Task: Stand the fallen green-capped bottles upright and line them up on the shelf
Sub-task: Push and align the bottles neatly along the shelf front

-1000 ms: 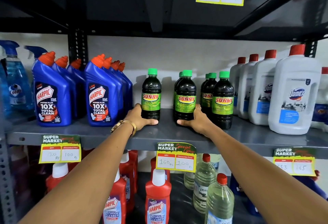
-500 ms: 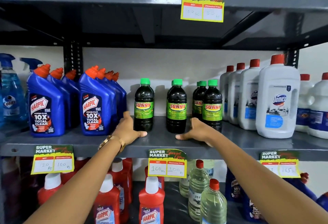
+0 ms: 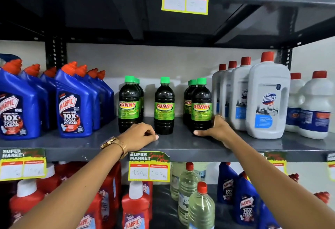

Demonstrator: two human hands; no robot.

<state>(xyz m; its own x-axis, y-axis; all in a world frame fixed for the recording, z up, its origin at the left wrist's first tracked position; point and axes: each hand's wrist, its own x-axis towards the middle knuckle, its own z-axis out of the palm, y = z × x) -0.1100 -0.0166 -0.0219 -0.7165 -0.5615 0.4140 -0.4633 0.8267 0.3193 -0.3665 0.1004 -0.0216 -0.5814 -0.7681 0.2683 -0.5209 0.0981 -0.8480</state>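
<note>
Dark plastic green-capped bottles with green SUNNY labels [image 3: 164,105] all upright on my grey metal shelf [image 3: 181,145], three short rows.

1. The grey metal shelf [image 3: 181,143] carries all bottles upright.
2. The green-capped bottles [image 3: 164,105] stand at its middle, in three small groups.
3. Left of these bottles stand the blue Harpic bottles [image 3: 71,109].
4. Right of them stand the white Domex bottles [image 3: 268,100].
5. Both hands rest on the shelf just before the green-capped bottles.
</note>
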